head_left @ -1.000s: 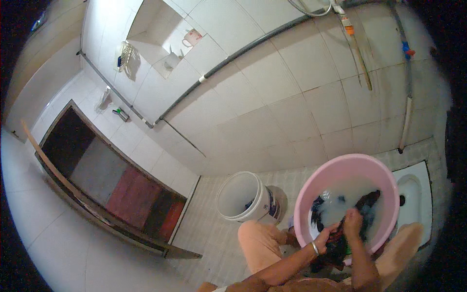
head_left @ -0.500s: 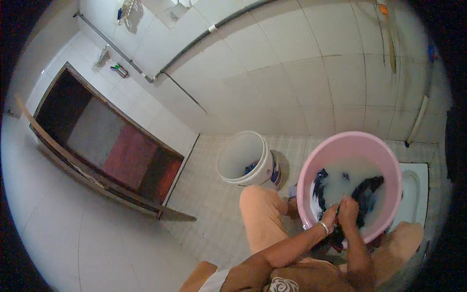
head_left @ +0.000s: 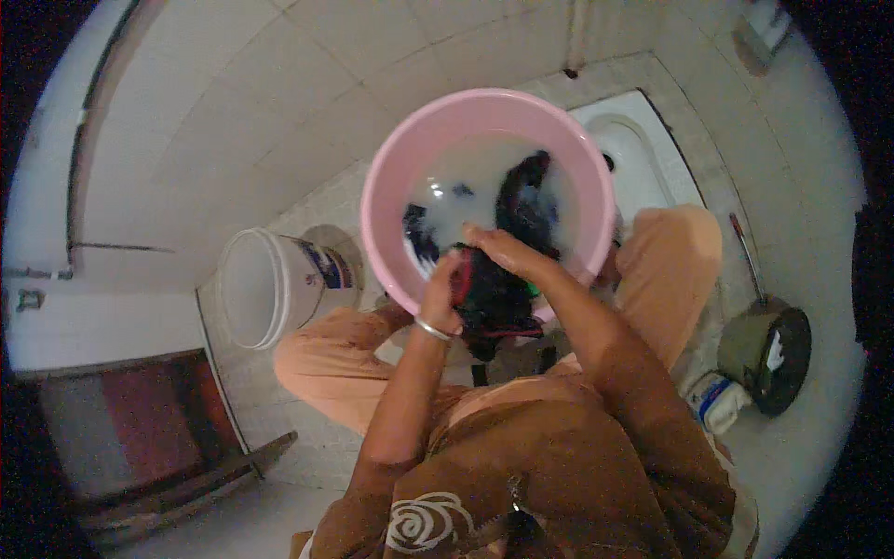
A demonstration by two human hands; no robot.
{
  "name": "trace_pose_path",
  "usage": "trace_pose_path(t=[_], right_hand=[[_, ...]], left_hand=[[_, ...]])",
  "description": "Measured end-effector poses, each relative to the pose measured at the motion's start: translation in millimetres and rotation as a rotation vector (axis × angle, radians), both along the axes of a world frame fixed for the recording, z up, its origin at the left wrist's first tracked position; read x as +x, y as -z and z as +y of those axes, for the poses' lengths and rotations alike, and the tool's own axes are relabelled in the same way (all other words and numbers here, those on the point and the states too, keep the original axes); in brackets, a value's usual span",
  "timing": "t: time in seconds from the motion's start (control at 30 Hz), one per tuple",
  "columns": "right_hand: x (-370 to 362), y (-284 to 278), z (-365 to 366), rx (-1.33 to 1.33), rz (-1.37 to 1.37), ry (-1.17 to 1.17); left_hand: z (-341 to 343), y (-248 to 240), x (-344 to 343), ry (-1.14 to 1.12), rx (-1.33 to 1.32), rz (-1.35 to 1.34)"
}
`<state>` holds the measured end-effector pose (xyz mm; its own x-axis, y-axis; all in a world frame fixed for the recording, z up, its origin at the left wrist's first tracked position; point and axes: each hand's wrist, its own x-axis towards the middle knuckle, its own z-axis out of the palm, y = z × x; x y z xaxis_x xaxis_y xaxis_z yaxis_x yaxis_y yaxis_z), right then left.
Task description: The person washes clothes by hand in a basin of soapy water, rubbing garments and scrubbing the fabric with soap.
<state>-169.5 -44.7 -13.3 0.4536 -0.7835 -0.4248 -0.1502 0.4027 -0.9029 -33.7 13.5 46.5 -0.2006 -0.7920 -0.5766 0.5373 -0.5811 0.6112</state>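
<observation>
With the left hand [head_left: 441, 298], grips the dark cloth [head_left: 500, 303] by its reddish edge; with the right hand [head_left: 504, 250], reaches across its top, fingers fairly straight, cannot tell if gripping. Holds the cloth over the near rim of the pink tub [head_left: 386, 191], partly outside. Could slip floorward if pinched loosely; might splash cloudy water [head_left: 466, 158] if dropped back suddenly.

Dim, grainy light, small glints on the water [head_left: 480, 177], curved edges, black corners
</observation>
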Motion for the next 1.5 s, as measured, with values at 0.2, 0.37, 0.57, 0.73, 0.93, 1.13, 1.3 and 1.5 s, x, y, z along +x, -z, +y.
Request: trace_pose_path(t=[0.2, 0.37, 0.57, 0.73, 0.93, 1.13, 1.3, 1.5], right_hand=[[-22.0, 21.3, 13.8, 0.017, -0.333, 0.128], [29.1, -60.6, 39.5, -0.435, 0.025, 0.312], [45.7, -9.1, 32.9, -0.808, 0.548, 0.110], [34.3, -39.2, 39.6, -0.892, 0.318, 0.277], [19.4, -22.7, 22.0, -0.811, 0.587, 0.136], [10.0, 25.8, 14.8, -0.371, 0.125, 0.086], [-25.4, 16.2, 27.1, -0.437, 0.269, -0.093], [32.0, -19.2, 36.8, -0.092, -0.208, 0.254]], left_hand=[[-5.4, 29.3, 13.3, -0.027, -0.348, -0.690], [-6.6, 96.3, 40.4, -0.204, 0.011, 0.026], [-4.9, 12.8, -44.5, -0.142, -0.077, 0.412], [-12.2, 44.3, -16.0, -0.140, 0.090, 0.153], [-5.5, 5.4, -39.8, -0.096, 0.154, 0.181], [-25.2, 26.9, 8.4, -0.057, -0.049, -0.027], [-17.7, 26.6, 31.4, -0.419, 0.065, 0.003], [-13.0, 95.2, 32.7, -0.344, 0.307, 0.067]])
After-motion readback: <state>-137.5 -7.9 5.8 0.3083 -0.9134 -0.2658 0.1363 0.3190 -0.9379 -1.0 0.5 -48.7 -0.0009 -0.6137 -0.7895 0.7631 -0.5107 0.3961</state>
